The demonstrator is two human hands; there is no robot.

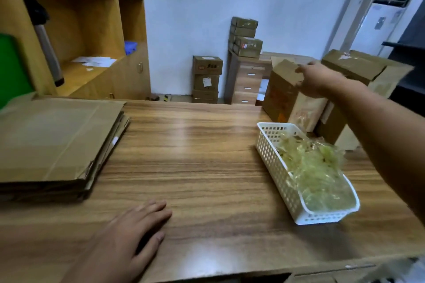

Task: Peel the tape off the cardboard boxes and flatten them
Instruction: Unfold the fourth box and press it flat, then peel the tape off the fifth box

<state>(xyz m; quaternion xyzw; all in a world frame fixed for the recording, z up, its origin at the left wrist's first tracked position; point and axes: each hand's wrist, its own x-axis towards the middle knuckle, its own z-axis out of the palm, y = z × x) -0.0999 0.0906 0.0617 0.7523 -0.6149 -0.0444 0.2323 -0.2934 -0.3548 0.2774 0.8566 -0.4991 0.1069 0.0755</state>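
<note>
My right hand (318, 79) reaches out over the far right of the table and its fingers curl over the top edge of an upright cardboard box (279, 94). A second taped box (358, 64) stands behind it to the right. My left hand (135, 225) lies flat on the wooden table (195, 156) near the front edge, fingers straight, holding nothing. A stack of flattened cardboard (53, 145) lies on the table's left side. A white perforated basket (287, 181) at the right holds a heap of peeled clear tape (315, 167).
A wooden shelf unit (76, 30) stands at the left with a metal flask and papers. More taped boxes (207, 78) are stacked on the floor by the white wall, beside a small drawer cabinet (246, 80). A standing air conditioner (379, 7) is at the back right.
</note>
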